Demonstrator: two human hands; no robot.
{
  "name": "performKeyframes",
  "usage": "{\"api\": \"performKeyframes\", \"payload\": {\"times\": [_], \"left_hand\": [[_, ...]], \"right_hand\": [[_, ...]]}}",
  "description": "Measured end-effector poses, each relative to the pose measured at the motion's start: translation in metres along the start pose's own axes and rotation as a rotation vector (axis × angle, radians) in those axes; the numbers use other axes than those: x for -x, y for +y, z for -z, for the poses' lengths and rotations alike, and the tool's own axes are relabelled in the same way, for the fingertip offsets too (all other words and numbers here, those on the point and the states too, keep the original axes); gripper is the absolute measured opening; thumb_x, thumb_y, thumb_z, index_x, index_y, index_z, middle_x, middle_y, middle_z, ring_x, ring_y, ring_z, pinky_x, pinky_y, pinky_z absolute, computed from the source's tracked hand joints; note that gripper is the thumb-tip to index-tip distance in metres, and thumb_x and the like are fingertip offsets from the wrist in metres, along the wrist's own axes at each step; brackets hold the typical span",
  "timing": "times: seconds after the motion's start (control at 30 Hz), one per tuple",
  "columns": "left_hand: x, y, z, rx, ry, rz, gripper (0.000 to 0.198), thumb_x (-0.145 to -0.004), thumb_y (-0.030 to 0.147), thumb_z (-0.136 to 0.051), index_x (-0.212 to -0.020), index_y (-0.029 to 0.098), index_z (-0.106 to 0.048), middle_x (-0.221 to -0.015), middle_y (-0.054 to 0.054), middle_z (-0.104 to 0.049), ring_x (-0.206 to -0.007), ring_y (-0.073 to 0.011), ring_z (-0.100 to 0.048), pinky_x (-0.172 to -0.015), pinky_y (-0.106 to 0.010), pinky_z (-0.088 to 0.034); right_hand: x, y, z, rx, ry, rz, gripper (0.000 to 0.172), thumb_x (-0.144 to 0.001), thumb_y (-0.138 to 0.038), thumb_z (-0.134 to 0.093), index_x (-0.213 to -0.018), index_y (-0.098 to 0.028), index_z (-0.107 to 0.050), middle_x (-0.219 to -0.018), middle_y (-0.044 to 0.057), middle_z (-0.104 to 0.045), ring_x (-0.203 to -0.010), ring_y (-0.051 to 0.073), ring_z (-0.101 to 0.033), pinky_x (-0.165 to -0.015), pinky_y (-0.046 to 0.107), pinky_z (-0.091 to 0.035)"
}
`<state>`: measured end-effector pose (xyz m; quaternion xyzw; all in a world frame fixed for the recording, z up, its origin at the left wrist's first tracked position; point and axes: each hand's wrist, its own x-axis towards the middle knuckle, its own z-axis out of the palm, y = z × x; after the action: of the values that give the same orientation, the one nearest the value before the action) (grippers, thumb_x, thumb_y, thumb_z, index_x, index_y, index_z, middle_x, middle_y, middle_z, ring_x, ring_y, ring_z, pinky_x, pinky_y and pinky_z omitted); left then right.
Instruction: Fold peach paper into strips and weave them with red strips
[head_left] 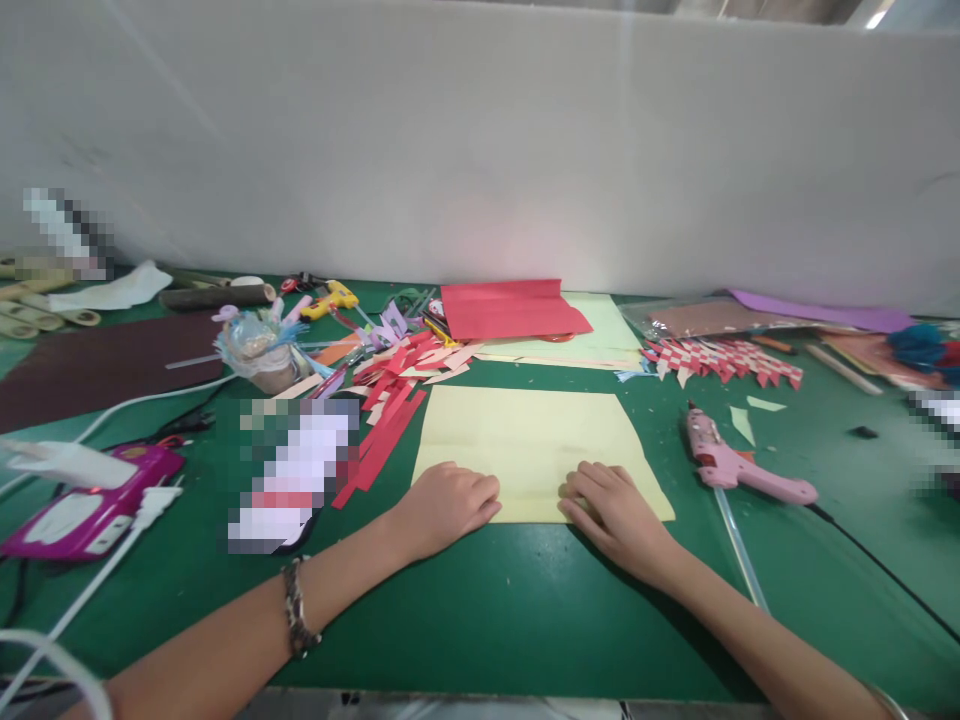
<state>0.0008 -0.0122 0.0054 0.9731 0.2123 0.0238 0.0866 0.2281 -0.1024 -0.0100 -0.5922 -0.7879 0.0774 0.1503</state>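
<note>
A sheet of pale yellow paper (525,430) lies on the green table in front of me. My left hand (454,505) rests on its near left part, fingers curled and pressed together at the near edge. At the near right part, my right hand (611,515) is closed in the same way, its thumb along the paper's edge. Both hands grip that edge, with a gap of bare paper between them. Faint creases run across the sheet. The undersides of the fingers are hidden.
Right of the paper lies a pink glue gun (739,468) with a clear glue stick. Red paper strips (394,410) and a phone (296,480) are to the left. Behind are a red sheet (510,310) and a woven red-white strip (724,360). A purple power strip (97,500) sits far left.
</note>
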Motion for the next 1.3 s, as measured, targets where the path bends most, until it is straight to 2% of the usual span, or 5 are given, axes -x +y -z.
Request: {"api": "performKeyframes", "payload": {"times": [0.23, 0.4, 1.0, 1.2, 1.3], "left_hand": [[0.001, 0.002, 0.001, 0.056, 0.043, 0.023, 0.025, -0.093, 0.023, -0.034, -0.073, 0.017, -0.048, -0.074, 0.0, -0.056, -0.063, -0.0125, -0.053, -0.058, -0.026, -0.034], [0.003, -0.002, 0.0, 0.108, 0.029, 0.025, 0.023, -0.091, 0.028, -0.037, -0.074, 0.017, -0.048, -0.076, 0.001, -0.053, -0.062, -0.0121, -0.049, -0.059, -0.026, -0.035], [0.006, -0.006, -0.001, 0.158, 0.012, 0.009, 0.031, -0.09, 0.043, -0.04, -0.074, 0.017, -0.047, -0.077, 0.0, -0.052, -0.062, -0.0132, -0.047, -0.059, -0.026, -0.032], [0.007, -0.006, 0.0, 0.156, 0.021, -0.011, 0.026, -0.09, 0.039, -0.042, -0.077, 0.018, -0.049, -0.078, 0.0, -0.055, -0.067, -0.014, -0.051, -0.06, -0.026, -0.033], [0.008, -0.006, 0.002, 0.166, 0.016, -0.008, 0.023, -0.088, 0.036, -0.045, -0.076, 0.018, -0.048, -0.077, 0.001, -0.056, -0.068, -0.0138, -0.052, -0.06, -0.026, -0.033]], "right_hand": [[0.0, 0.001, -0.002, 0.021, 0.041, 0.008, 0.013, -0.086, -0.022, -0.045, -0.073, -0.02, -0.046, -0.072, 0.0, -0.053, -0.068, 0.014, -0.05, -0.064, 0.027, -0.033], [0.0, 0.002, -0.004, 0.036, 0.059, 0.011, 0.012, -0.085, -0.023, -0.047, -0.073, -0.02, -0.047, -0.073, -0.001, -0.053, -0.068, 0.013, -0.05, -0.064, 0.027, -0.034], [-0.002, 0.0, 0.001, 0.047, -0.024, 0.011, 0.013, -0.087, -0.021, -0.042, -0.076, -0.02, -0.05, -0.074, 0.002, -0.054, -0.069, 0.016, -0.05, -0.065, 0.029, -0.036], [-0.036, -0.007, 0.032, 0.148, -0.137, 0.063, 0.023, -0.089, -0.023, -0.038, -0.076, -0.019, -0.057, -0.073, 0.003, -0.056, -0.065, 0.015, -0.053, -0.063, 0.029, -0.04], [-0.074, -0.006, 0.046, 0.164, -0.085, 0.14, 0.024, -0.089, -0.021, -0.037, -0.087, -0.018, -0.06, -0.092, 0.008, -0.058, -0.079, 0.017, -0.056, -0.068, 0.029, -0.044]]}}
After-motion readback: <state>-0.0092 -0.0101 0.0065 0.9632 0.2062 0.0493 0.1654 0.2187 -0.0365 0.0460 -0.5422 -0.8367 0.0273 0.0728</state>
